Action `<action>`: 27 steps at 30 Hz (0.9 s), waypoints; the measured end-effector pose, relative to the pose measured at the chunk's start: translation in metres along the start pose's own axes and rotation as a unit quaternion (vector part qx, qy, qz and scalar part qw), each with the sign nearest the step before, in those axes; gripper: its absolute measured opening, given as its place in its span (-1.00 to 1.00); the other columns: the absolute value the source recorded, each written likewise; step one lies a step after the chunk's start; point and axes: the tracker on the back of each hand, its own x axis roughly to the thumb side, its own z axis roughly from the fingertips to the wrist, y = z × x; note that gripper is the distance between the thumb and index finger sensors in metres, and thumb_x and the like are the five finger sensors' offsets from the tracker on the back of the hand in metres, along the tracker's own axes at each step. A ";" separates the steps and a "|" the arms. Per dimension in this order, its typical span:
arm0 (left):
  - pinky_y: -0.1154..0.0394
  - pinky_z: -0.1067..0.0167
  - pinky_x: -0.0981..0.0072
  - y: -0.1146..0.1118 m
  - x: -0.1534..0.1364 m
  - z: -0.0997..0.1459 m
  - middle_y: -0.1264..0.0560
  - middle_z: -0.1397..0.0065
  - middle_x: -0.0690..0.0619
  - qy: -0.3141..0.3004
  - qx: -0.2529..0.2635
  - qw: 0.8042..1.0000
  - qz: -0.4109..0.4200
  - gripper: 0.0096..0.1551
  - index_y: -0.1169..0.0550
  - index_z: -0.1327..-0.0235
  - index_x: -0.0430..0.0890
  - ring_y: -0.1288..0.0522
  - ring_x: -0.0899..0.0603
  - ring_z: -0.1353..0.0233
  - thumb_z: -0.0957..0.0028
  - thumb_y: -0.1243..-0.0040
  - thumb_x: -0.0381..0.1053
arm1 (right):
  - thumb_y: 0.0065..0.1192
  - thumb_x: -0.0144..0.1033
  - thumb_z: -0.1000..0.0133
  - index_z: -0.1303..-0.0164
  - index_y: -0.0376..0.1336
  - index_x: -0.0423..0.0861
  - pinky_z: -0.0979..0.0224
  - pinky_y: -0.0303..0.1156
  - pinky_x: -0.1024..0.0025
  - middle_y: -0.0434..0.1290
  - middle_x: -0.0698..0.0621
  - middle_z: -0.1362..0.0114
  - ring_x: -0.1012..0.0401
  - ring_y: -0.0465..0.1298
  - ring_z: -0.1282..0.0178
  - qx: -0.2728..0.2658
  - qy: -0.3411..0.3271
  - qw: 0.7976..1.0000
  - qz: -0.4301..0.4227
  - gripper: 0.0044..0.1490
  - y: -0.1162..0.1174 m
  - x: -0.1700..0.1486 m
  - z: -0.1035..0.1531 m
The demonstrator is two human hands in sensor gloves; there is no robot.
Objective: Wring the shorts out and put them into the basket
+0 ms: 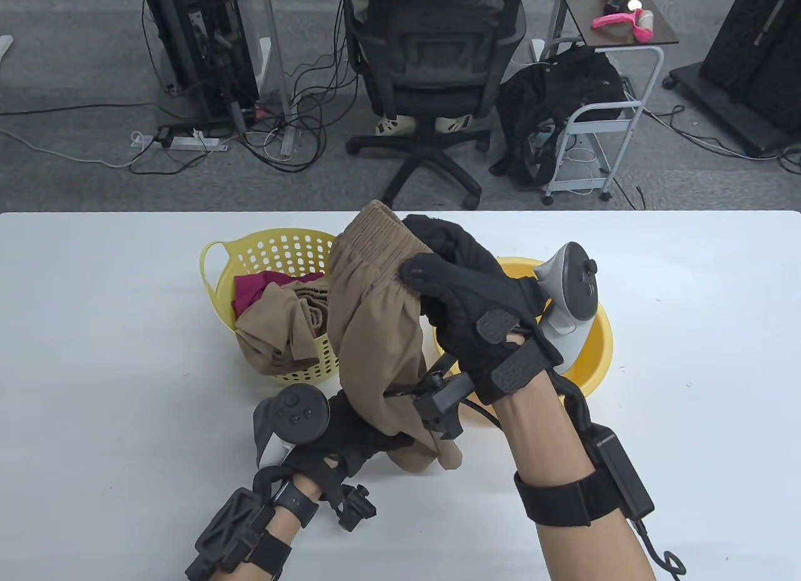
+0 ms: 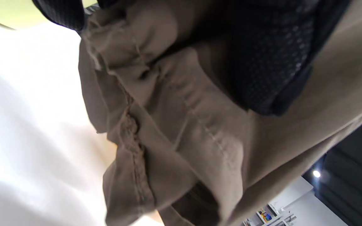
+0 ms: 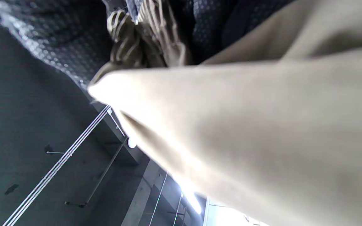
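Note:
Tan shorts (image 1: pixel 375 331) hang stretched between my two hands above the white table. My right hand (image 1: pixel 460 293) grips the gathered elastic waistband at the top, just over the yellow basin (image 1: pixel 597 349). Lower down, my left hand (image 1: pixel 369 437) grips the leg end near the table. In the left wrist view the shorts' hem (image 2: pixel 168 131) fills the frame under my gloved fingers (image 2: pixel 262 62). In the right wrist view the tan fabric (image 3: pixel 247 131) runs down from my fingers (image 3: pixel 58 40). The yellow perforated basket (image 1: pixel 281 256) stands behind left.
The basket holds another tan garment (image 1: pixel 281 331) and a magenta one (image 1: pixel 256 290). The table's far edge (image 1: pixel 125 213) lies behind the basket. Beyond it stand an office chair (image 1: pixel 432 80), a white cart (image 1: pixel 601 118) and floor cables.

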 end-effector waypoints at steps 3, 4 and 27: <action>-0.34 -0.34 -0.43 0.002 0.000 0.000 -0.63 -0.24 0.07 -0.007 0.002 1.000 0.002 0.08 -0.28 -0.48 -0.17 -0.68 -0.22 -0.35 0.18 -0.70 0.06 | 0.47 0.09 -0.19 -0.42 0.17 -0.22 -0.18 0.63 0.25 0.43 -0.19 -0.31 0.00 0.64 -0.10 -0.003 -0.003 1.000 0.002 -0.15 -0.004 0.001 0.001; -0.35 -0.34 -0.43 0.003 0.001 0.000 -0.64 -0.20 0.08 -0.008 0.004 1.000 0.003 0.01 -0.30 -0.45 -0.16 -0.70 -0.21 -0.32 0.14 -0.69 0.03 | 0.47 0.09 -0.19 -0.43 0.17 -0.22 -0.18 0.63 0.25 0.43 -0.19 -0.31 0.00 0.64 -0.10 -0.005 -0.004 1.000 0.002 -0.14 -0.006 0.001 0.002; -0.43 -0.20 -0.42 0.026 0.003 0.008 -0.68 -0.08 -0.06 0.030 -0.021 0.988 -0.150 -0.62 -0.61 -0.12 -0.11 -0.70 -0.32 -0.15 -0.09 -0.47 -0.07 | 0.49 0.06 -0.17 -0.42 0.17 -0.22 -0.20 0.62 0.22 0.42 -0.20 -0.32 -0.01 0.63 -0.11 -0.063 -0.013 0.993 0.099 -0.15 -0.045 0.014 0.015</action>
